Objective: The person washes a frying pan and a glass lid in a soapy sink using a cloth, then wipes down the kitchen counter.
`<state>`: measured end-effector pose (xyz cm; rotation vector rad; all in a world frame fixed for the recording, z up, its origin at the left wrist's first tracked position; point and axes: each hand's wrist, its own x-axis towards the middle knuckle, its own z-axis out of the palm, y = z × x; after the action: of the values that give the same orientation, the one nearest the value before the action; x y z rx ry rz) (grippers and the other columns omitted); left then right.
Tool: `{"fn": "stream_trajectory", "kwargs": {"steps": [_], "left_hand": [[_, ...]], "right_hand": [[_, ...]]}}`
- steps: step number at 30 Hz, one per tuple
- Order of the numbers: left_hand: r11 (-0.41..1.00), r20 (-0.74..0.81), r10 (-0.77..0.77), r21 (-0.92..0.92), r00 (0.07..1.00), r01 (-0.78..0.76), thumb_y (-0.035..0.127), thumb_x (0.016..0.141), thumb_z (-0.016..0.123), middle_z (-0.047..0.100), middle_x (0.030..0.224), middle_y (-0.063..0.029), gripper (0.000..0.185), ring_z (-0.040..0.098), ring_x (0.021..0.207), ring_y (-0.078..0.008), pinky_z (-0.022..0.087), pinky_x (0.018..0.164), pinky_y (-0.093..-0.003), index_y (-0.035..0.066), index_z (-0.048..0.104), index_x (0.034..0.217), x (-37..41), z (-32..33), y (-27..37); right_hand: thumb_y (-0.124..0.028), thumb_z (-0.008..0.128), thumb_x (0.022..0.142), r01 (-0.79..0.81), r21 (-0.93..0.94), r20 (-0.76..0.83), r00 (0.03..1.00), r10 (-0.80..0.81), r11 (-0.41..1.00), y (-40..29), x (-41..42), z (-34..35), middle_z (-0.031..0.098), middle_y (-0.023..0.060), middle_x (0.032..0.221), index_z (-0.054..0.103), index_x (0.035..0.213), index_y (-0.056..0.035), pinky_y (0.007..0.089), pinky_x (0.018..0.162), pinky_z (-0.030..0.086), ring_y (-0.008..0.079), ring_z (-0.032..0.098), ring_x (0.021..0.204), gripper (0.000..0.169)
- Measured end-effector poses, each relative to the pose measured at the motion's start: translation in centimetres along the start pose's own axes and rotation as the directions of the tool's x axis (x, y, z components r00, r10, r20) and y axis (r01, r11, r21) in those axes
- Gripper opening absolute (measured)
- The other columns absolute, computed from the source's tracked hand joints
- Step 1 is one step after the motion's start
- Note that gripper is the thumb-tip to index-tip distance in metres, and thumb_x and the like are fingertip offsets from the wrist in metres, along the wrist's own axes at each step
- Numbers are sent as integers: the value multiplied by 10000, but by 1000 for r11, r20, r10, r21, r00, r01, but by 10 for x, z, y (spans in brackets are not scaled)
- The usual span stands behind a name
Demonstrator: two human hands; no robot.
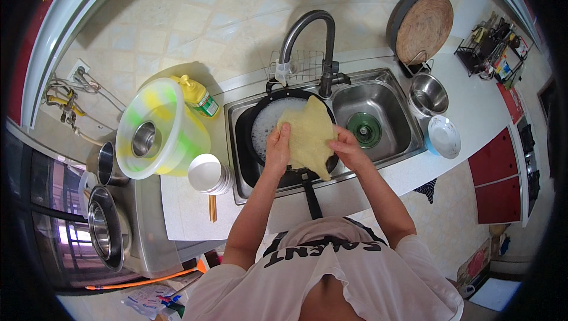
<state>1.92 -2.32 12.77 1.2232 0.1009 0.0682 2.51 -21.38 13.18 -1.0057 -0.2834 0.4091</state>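
A yellow dishcloth point(309, 139) is stretched between my two hands over the sink. My left hand point(278, 148) pinches its left edge, thumb on top. On the opposite edge, my right hand point(347, 147) grips the cloth. Beneath it sits a black frying pan point(286, 94) holding sudsy water point(265, 131), its handle pointing towards me. The cloth hides part of the pan and the water. The pan rests in the left basin of a double stainless steel sink point(230, 152).
A gooseneck faucet point(327, 54) rises behind the sink. Left stand a plastic bucket point(188, 143), a yellow pump bottle point(195, 92), stacked white bowls point(206, 172) and chopsticks point(212, 209). Right are steel bowls point(428, 94), a patterned bowl point(443, 137) and a round wooden board point(425, 28).
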Motion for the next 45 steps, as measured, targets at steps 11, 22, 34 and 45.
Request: {"fn": "stream_trajectory", "kwargs": {"steps": [11,22,34,45], "left_hand": [[944,332,55,291,942,-158,87,816,609,540,1119,-90,644,529,996,-179,428,865,-302,155,299,1376,-20,-8,12],[67,54,257,995,965,-74,195,738,604,547,882,-103,569,580,829,-315,481,686,-401,141,409,1270,-100,-19,-21],[727,-474,-296,-675,829,-127,358,927,423,492,1266,-106,463,518,1110,-225,418,959,-384,87,411,1303,-208,-82,-11],[749,-580,456,660,675,61,101,839,465,313,1375,-212,579,307,1284,-313,249,1054,-352,3,251,1368,-227,-315,49]], "right_hand": [[-137,588,828,-140,161,94,988,126,977,-31,-17,-24,543,79,1167,427,1255,-5,293,911,409,153,524,1060,476],[-90,630,792,-159,-679,254,865,432,717,-31,-33,-12,563,24,886,543,953,-22,245,721,431,112,528,846,196],[-99,628,768,393,-601,769,522,369,697,56,-55,110,600,96,870,566,890,-70,364,680,482,289,597,782,141],[-118,580,813,268,-771,609,574,547,578,162,-34,208,607,111,805,580,892,-64,318,647,478,251,610,711,96]]}}
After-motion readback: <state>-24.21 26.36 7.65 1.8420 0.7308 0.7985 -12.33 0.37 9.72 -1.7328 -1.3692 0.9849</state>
